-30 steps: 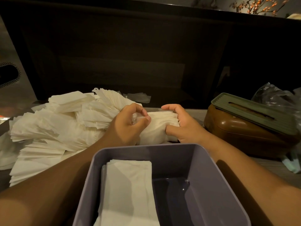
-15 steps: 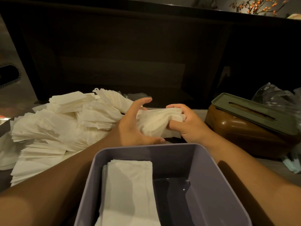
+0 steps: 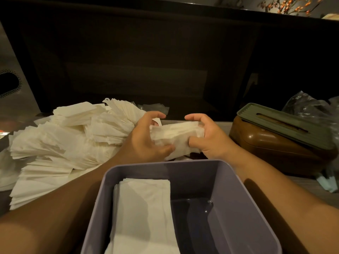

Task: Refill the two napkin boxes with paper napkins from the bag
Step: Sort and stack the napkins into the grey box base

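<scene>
Compared with 0.5 s ago, the bundle of napkins (image 3: pixel 176 138) lies a little lower and flatter between the 2 hands, and the left thumb now reaches under its near edge instead of lying along the rim of the box. Compared with 1.0 s ago, both hands hold it looser: the left fingers no longer curl tight over the top.

The left hand (image 3: pixel 145 138) comes in from the lower left with the forearm across the corner of the purple napkin box (image 3: pixel 236 198). Its fingers arch over the left end of the bundle and the thumb presses from below, so it holds the bundle in a wide, curved grip. The right hand (image 3: pixel 209 138) comes from the lower right; its fingers curl over the right end and the thumb pinches the near side of the paper. The bundle is above the table, just behind the far wall of the purple box.

Inside this open box, 1 stack of napkins (image 3: pixel 145 213) fills the left half, and the right half shows the dark bottom. The big loose pile of napkins (image 3: pixel 60 143) spreads at the left, touching the left wrist. The brown napkin box (image 3: pixel 275 149) with a green slotted lid (image 3: pixel 282 123) stands at the right, closed. A clear plastic bag (image 3: pixel 311 110) lies behind it.
</scene>
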Tool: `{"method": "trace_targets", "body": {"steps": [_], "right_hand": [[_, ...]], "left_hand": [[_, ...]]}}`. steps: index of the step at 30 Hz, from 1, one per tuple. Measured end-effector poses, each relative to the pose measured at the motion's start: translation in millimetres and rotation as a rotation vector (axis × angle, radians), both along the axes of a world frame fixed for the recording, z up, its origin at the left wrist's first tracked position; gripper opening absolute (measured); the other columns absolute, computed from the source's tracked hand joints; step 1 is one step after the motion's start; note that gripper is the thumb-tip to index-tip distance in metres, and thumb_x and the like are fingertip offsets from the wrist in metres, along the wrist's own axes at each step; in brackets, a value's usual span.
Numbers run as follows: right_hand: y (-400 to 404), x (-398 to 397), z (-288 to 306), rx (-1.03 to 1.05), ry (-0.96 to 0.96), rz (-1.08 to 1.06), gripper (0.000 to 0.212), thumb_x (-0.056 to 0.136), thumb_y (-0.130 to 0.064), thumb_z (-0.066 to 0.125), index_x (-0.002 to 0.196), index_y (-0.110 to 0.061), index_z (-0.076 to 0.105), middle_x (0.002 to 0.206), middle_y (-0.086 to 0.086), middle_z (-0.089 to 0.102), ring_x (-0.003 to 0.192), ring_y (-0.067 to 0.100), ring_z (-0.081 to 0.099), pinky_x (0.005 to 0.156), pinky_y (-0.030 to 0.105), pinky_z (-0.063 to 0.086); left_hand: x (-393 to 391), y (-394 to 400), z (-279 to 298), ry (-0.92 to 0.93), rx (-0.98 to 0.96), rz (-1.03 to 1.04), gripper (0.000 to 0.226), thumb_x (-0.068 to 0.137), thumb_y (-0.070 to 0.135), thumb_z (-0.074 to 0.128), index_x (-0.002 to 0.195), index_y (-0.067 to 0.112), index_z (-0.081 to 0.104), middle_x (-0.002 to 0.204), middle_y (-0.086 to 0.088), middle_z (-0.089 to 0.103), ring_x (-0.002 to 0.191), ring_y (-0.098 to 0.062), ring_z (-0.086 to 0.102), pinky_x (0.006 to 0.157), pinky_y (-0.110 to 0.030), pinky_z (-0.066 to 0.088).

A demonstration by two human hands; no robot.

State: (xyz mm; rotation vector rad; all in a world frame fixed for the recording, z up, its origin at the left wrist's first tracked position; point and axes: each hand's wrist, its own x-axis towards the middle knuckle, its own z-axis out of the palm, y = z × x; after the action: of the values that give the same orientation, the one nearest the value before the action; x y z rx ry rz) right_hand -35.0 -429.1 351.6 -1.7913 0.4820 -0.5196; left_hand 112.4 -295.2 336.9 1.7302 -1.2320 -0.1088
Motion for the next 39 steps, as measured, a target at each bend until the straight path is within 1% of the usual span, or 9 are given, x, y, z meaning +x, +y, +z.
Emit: {"method": "trace_targets", "body": {"steps": [4, 7, 10, 13, 19, 23, 26, 31, 39], "right_hand": [[1.0, -0.3, 4.1, -0.015, -0.275, -0.243, 0.06, 0.083, 0.005, 0.073, 0.131, -0.025, 0.052, 0.117, -0.004, 0.063, 0.103, 0.012, 0.067, 0.066, 0.019, 0.058], [10.2, -1.1, 9.5, -0.205, -0.377, -0.287, 0.064, 0.079, 0.005, 0.077, 0.13, -0.026, 0.053, 0.119, -0.007, 0.063, 0.106, 0.006, 0.066, 0.072, 0.017, 0.057], [19.6, -4.1, 9.4, -0.32, -0.392, -0.203, 0.067, 0.075, 0.007, 0.079, 0.125, -0.03, 0.055, 0.12, -0.007, 0.064, 0.109, 0.007, 0.066, 0.076, 0.019, 0.058], [26.3, -4.1, 9.0, -0.52, -0.305, -0.075, 0.066, 0.072, 0.001, 0.083, 0.121, -0.032, 0.055, 0.116, -0.013, 0.063, 0.108, 0.008, 0.065, 0.078, 0.021, 0.058], [28.0, 5.2, 7.3, -0.613, -0.246, 0.129, 0.065, 0.07, -0.016, 0.08, 0.122, -0.041, 0.05, 0.125, -0.011, 0.061, 0.119, 0.011, 0.061, 0.097, 0.032, 0.056], [25.4, 5.5, 4.7, -0.383, -0.266, 0.196, 0.053, 0.079, -0.004, 0.059, 0.122, -0.034, 0.057, 0.124, -0.012, 0.066, 0.125, 0.011, 0.06, 0.103, 0.028, 0.052], [23.9, 10.4, 7.7, -0.134, -0.329, 0.021, 0.028, 0.092, -0.014, 0.062, 0.119, -0.024, 0.06, 0.117, -0.006, 0.067, 0.115, 0.013, 0.065, 0.086, 0.023, 0.057], [21.7, 7.4, 10.6, 0.302, -0.059, 0.054, 0.038, 0.084, -0.035, 0.065, 0.118, -0.017, 0.062, 0.083, -0.007, 0.076, 0.068, 0.004, 0.074, 0.053, 0.016, 0.054], [11.0, 5.4, 5.1, 0.416, -0.031, 0.04, 0.063, 0.067, -0.044, 0.07, 0.123, -0.017, 0.062, 0.084, 0.0, 0.079, 0.074, 0.017, 0.077, 0.054, 0.026, 0.058]], "left_hand": [[-2.7, 9.2, 13.1, -0.203, -0.299, 0.196, 0.037, 0.077, 0.037, 0.077, 0.097, 0.028, 0.047, 0.088, 0.011, 0.051, 0.076, -0.003, 0.051, 0.062, -0.01, 0.044], [-6.6, 11.4, 20.8, 0.069, -0.095, -0.089, 0.04, 0.086, 0.055, 0.051, 0.069, 0.02, 0.06, 0.058, 0.007, 0.059, 0.054, -0.004, 0.054, 0.056, -0.017, 0.044], [-13.1, 6.7, 18.8, 0.635, 0.186, -0.336, 0.066, 0.078, 0.071, 0.054, 0.097, 0.011, 0.072, 0.09, -0.005, 0.076, 0.083, -0.014, 0.071, 0.08, -0.034, 0.052], [-14.9, 5.5, 22.8, 0.96, 0.075, -0.441, 0.065, 0.087, 0.063, 0.05, 0.129, 0.014, 0.058, 0.123, -0.018, 0.066, 0.116, -0.031, 0.063, 0.105, -0.047, 0.045], [-7.7, 7.6, 22.2, 1.028, -0.083, -0.36, 0.071, 0.082, 0.051, 0.065, 0.128, -0.003, 0.058, 0.123, -0.027, 0.062, 0.116, -0.04, 0.06, 0.105, -0.05, 0.044], [0.4, 6.7, 18.2, 0.813, -0.13, -0.222, 0.058, 0.075, 0.047, 0.074, 0.117, 0.007, 0.065, 0.112, -0.014, 0.071, 0.112, -0.031, 0.064, 0.095, -0.042, 0.05], [-1.2, 4.7, 20.4, 0.845, -0.081, -0.355, 0.04, 0.085, 0.033, 0.067, 0.118, 0.012, 0.061, 0.109, -0.011, 0.071, 0.103, -0.026, 0.069, 0.082, -0.032, 0.058], [-9.2, 3.2, 22.0, 0.97, 0.098, -0.562, 0.025, 0.087, 0.025, 0.058, 0.111, 0.02, 0.055, 0.093, 0.002, 0.076, 0.089, -0.015, 0.073, 0.076, -0.028, 0.06], [0.3, 8.2, 20.0, 1.049, 0.124, -0.198, 0.03, 0.086, 0.027, 0.058, 0.11, 0.009, 0.057, 0.118, -0.016, 0.065, 0.112, -0.035, 0.061, 0.105, -0.05, 0.044]]}}
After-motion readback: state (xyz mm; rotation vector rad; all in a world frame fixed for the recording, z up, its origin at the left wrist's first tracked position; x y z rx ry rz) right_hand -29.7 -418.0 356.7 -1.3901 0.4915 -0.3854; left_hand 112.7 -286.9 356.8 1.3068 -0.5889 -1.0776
